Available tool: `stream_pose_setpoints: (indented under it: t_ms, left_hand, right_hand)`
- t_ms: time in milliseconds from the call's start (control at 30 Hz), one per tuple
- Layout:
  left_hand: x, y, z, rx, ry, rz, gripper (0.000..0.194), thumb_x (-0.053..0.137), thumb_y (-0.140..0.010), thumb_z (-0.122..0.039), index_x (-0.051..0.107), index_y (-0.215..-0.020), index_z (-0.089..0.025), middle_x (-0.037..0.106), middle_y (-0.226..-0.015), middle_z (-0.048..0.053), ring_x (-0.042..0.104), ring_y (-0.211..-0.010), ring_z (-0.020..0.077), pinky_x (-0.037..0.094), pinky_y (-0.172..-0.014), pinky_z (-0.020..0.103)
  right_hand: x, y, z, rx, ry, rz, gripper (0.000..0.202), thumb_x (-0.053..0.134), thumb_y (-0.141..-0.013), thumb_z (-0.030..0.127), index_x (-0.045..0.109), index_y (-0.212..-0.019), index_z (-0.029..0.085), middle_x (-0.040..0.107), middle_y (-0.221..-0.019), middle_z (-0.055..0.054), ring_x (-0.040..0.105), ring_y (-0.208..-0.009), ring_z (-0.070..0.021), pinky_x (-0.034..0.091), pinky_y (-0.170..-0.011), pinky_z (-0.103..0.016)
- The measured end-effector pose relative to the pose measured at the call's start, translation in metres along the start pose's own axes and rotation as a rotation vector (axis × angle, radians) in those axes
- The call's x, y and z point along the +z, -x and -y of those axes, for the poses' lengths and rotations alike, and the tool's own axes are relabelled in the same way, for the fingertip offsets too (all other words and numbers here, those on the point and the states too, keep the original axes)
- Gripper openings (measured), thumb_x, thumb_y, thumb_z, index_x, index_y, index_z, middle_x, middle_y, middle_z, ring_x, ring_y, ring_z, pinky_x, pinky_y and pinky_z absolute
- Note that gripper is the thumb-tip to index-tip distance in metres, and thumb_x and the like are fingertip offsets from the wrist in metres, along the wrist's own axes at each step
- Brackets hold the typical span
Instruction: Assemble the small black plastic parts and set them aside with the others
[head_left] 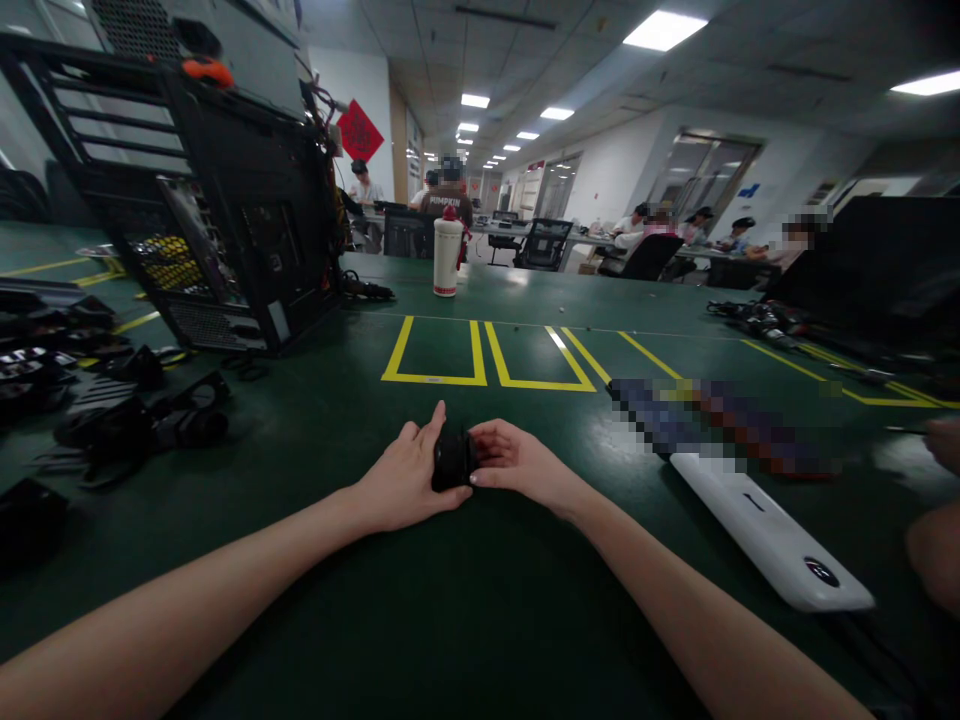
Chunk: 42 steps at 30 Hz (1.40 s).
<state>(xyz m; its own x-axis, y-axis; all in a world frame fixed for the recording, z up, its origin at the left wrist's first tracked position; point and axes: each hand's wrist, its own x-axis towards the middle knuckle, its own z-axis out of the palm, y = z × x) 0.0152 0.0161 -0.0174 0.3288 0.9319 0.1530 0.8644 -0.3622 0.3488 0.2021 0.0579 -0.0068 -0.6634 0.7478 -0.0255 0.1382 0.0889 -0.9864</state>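
Black, rounded, plastic-looking part (451, 462) sits cupped in my left hand (401, 482); my right hand (523, 463) half-curls at its edge, grip unclear. Uneven pressure could make it slip.

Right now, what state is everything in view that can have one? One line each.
Left hand: closed around the black part, index finger extended.
Right hand: fingers bent at the part's right side; grip unclear.
Black part: held in the left hand.
Bottle: upright, red top on.
PC case: standing, side open.
White device: lying flat; on or off, can't tell.
Ceiling lights: lit.
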Motion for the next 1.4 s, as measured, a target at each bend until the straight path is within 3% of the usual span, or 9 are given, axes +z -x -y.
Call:
stream_pose_setpoints:
  t_ms: [233,467,700,833,1000,1300,1400]
  left_hand:
    - [-0.0006,0.0008,0.0008,-0.030,-0.007,0.021,0.091,0.037,-0.065,-0.065,0.005,-0.131,-0.012,0.025,-0.133,0.013,0.039,-0.099,0.0247,0.038,-0.080,0.036]
    - [0.0006,0.0008,0.0016,-0.023,-0.014,0.015,0.090,0.036,-0.066,-0.065,0.005,-0.131,-0.012,0.029,-0.131,0.012,0.038,-0.103,0.0255,0.036,-0.082,0.036]
    - [0.0022,0.0005,0.0024,-0.033,-0.030,0.001,0.092,0.038,-0.064,-0.066,0.006,-0.131,-0.011,0.025,-0.133,0.014,0.039,-0.100,0.0241,0.037,-0.082,0.036]
    - [0.0018,0.0004,0.0020,-0.027,-0.031,-0.001,0.093,0.037,-0.064,-0.066,0.005,-0.131,-0.010,0.028,-0.132,0.014,0.039,-0.100,0.0241,0.037,-0.083,0.036]
    - [0.0026,0.0002,0.0021,-0.019,-0.035,-0.001,0.091,0.037,-0.065,-0.065,0.005,-0.131,-0.010,0.026,-0.133,0.014,0.038,-0.101,0.0245,0.037,-0.083,0.036]
    - [0.0009,0.0009,0.0010,-0.030,-0.014,0.004,0.090,0.036,-0.065,-0.065,0.004,-0.131,-0.012,0.028,-0.132,0.013,0.039,-0.101,0.0247,0.038,-0.081,0.036]
    - [0.0002,0.0010,0.0008,-0.036,-0.005,0.011,0.091,0.037,-0.065,-0.066,0.004,-0.131,-0.012,0.030,-0.130,0.013,0.039,-0.101,0.0249,0.038,-0.080,0.035]
  right_hand:
    - [-0.0001,-0.0030,-0.0002,0.070,0.139,-0.043,0.033,0.052,-0.074,0.034,0.053,-0.100,0.015,0.058,-0.093,-0.007,0.054,-0.081,-0.0154,0.044,-0.069,-0.032]
    - [0.0001,0.0002,-0.0014,-0.029,0.074,-0.042,0.040,0.065,-0.062,0.020,0.049,-0.099,0.019,0.055,-0.094,-0.003,0.054,-0.083,-0.0133,0.044,-0.076,-0.032]
    - [-0.0027,-0.0044,-0.0040,0.085,-0.006,-0.047,0.037,0.059,-0.068,0.028,0.050,-0.102,0.016,0.056,-0.097,-0.007,0.053,-0.085,-0.0140,0.042,-0.077,-0.032]
    - [-0.0022,-0.0033,-0.0028,0.044,0.045,-0.017,0.032,0.058,-0.069,0.026,0.052,-0.099,0.017,0.056,-0.093,-0.005,0.053,-0.078,-0.0124,0.043,-0.072,-0.031]
    - [-0.0027,-0.0007,-0.0012,-0.005,0.024,0.000,0.044,0.065,-0.061,0.018,0.048,-0.101,0.019,0.054,-0.093,-0.004,0.053,-0.079,-0.0119,0.044,-0.075,-0.032]
    - [-0.0008,0.0001,0.0022,0.079,0.031,-0.010,0.060,0.067,-0.060,0.028,0.041,-0.113,0.018,0.052,-0.101,-0.007,0.052,-0.086,-0.0144,0.043,-0.080,-0.033]
    - [0.0001,0.0001,0.0034,0.073,0.057,-0.024,0.053,0.062,-0.066,0.032,0.043,-0.113,0.017,0.052,-0.102,-0.007,0.052,-0.087,-0.0148,0.043,-0.079,-0.033]
